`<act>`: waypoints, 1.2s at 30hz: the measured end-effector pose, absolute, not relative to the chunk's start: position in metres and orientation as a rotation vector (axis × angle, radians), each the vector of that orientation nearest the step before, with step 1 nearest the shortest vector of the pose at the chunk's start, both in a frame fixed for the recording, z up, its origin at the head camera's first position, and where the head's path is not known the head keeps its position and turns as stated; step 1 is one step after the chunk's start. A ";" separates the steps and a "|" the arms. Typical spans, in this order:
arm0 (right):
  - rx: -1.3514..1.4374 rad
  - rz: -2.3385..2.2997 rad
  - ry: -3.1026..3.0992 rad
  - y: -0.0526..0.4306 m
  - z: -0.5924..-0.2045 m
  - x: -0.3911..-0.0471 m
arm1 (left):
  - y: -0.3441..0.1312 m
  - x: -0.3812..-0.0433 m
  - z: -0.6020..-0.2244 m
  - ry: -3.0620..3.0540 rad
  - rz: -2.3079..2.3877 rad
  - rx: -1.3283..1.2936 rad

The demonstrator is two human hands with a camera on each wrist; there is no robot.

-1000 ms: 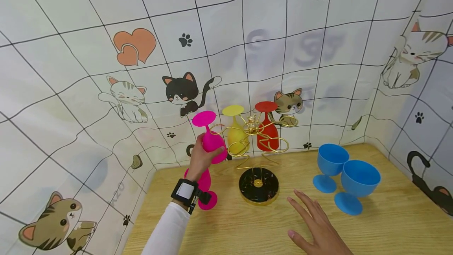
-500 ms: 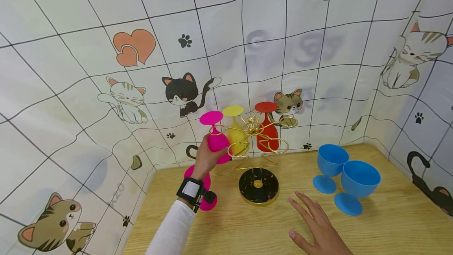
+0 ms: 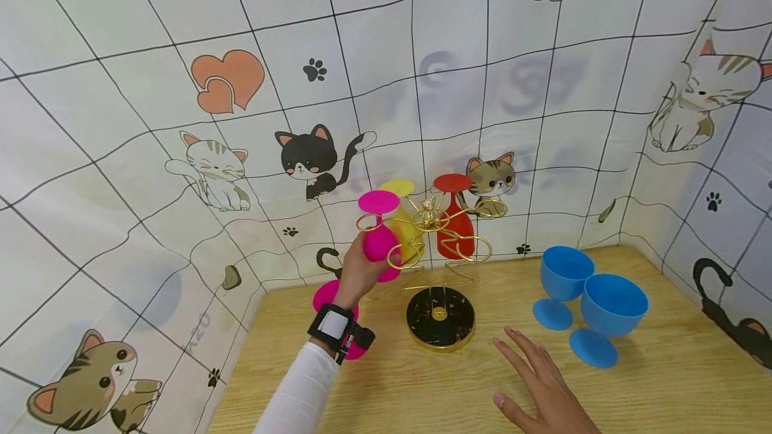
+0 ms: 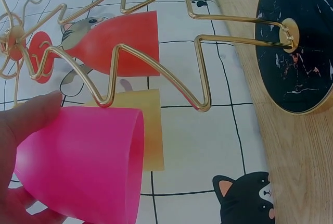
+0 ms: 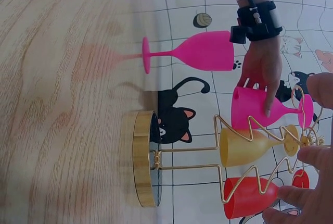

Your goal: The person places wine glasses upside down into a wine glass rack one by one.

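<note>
My left hand grips the bowl of a pink wine goblet, which hangs upside down with its foot on top. The goblet's stem lies at the left wire ring of a gold glass rack with a round black base. In the left wrist view, the pink bowl sits between thumb and fingers. A yellow goblet and a red goblet hang inverted on the rack, the yellow one partly hidden behind the pink. My right hand hovers over the table right of the base, fingers spread, holding nothing.
Behind my left wrist stands another pink goblet, upright on the wooden table. Two blue goblets stand upright at the right. A cat-patterned wall covering rises behind the rack, and its sides flank the table.
My left hand has carried the inverted pink goblet rightward, from beside the rack to its left ring, now overlapping the yellow goblet. The right hand has hardly moved.
</note>
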State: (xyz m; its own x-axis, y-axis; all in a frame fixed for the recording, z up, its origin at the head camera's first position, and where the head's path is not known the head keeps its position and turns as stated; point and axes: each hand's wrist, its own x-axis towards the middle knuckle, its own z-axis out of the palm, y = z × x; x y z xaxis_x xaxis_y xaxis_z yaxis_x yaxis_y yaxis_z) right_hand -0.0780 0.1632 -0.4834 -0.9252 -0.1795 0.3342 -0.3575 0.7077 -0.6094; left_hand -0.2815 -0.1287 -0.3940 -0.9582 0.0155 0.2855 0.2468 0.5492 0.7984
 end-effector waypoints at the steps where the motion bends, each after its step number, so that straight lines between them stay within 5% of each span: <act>1: 0.426 1.031 -2.666 0.163 -0.483 -0.078 | -0.128 -0.281 -0.394 -2.548 -1.346 -0.222; 36: 0.421 1.046 -2.653 0.163 -0.488 -0.078 | -0.132 -0.268 -0.413 -2.553 -1.377 -0.142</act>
State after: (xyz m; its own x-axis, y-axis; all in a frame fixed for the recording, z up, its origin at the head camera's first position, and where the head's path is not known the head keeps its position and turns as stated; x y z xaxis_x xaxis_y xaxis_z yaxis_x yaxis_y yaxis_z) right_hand -0.0776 0.1631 -0.4881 -0.9248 -0.1718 0.3396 -0.3573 0.6991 -0.6193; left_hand -0.2677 -0.1324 -0.4135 -0.9672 -0.0270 0.2527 0.1964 0.5517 0.8106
